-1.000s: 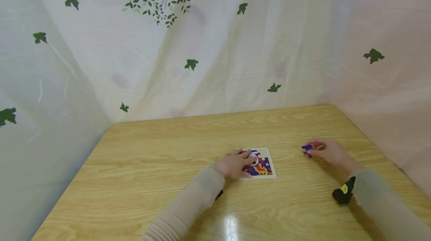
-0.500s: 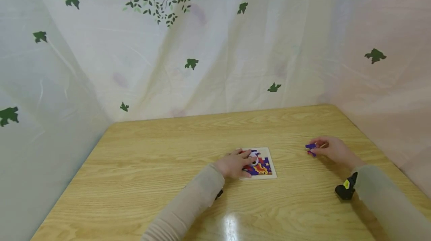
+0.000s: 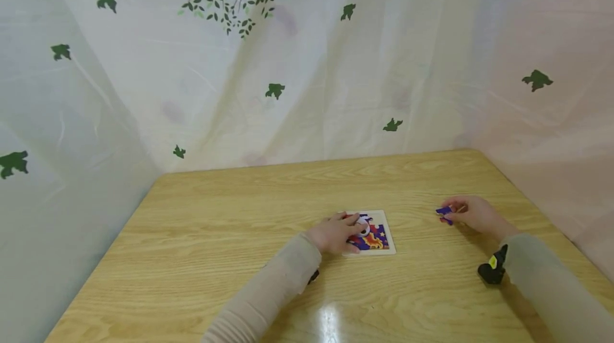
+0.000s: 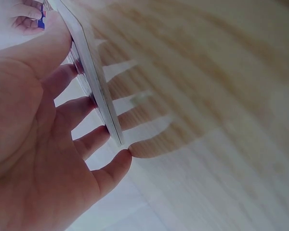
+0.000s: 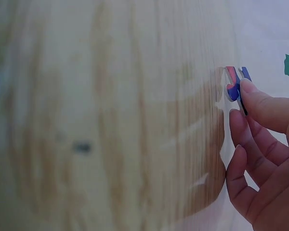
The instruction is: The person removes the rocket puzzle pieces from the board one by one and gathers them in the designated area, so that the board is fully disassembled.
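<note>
A small square jigsaw puzzle (image 3: 376, 237) with a cream border lies on the table, showing a purple, red and orange picture and a pale unfilled patch near its top. Across its left part rests my left hand (image 3: 333, 234), fingers spread; the left wrist view has those fingertips (image 4: 100, 132) along the edge of the thin puzzle board (image 4: 89, 62). To the right of the board, my right hand (image 3: 472, 216) pinches a purple jigsaw piece (image 3: 445, 211) between thumb and fingers. In the right wrist view the jigsaw piece (image 5: 235, 89) shows blue and pink, close over the tabletop.
The wooden table (image 3: 230, 215) reaches back to a pale cloth (image 3: 307, 66) printed with leaves and green bird shapes. More cloth hangs at the left and right sides. A black wrist device (image 3: 491, 268) sits at the right sleeve.
My right hand has shifted slightly to the right with the jigsaw piece, which has turned a little in the fingers. My left hand has stayed on the puzzle.
</note>
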`<state>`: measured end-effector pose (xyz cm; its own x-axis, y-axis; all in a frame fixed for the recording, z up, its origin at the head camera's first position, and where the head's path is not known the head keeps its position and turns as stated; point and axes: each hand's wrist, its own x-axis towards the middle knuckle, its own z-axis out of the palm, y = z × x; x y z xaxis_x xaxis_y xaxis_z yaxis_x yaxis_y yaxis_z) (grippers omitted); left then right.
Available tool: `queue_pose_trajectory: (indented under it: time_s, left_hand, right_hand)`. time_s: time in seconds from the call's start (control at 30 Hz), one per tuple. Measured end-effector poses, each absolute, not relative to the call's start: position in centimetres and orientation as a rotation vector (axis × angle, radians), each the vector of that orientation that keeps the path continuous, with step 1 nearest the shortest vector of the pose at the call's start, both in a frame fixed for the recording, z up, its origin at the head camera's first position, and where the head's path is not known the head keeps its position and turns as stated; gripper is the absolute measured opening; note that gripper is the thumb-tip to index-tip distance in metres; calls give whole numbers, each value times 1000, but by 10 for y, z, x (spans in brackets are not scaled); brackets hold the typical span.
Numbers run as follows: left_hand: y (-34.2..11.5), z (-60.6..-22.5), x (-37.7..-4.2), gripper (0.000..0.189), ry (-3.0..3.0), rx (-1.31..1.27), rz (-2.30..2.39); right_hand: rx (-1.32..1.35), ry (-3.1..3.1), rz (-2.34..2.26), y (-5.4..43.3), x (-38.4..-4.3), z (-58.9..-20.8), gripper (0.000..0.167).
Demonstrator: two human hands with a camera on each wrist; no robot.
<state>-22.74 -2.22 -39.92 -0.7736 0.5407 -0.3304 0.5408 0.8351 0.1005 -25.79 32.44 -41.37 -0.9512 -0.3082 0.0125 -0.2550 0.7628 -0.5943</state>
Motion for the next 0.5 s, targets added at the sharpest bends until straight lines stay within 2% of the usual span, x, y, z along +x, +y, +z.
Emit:
queue_pose_trajectory:
  time_s: [0.5]
  left_hand:
    - [-22, -396, -225, 64, 2665, 816, 37]
  right_hand:
    - [-414, 2911, -851, 320, -263, -411, 23]
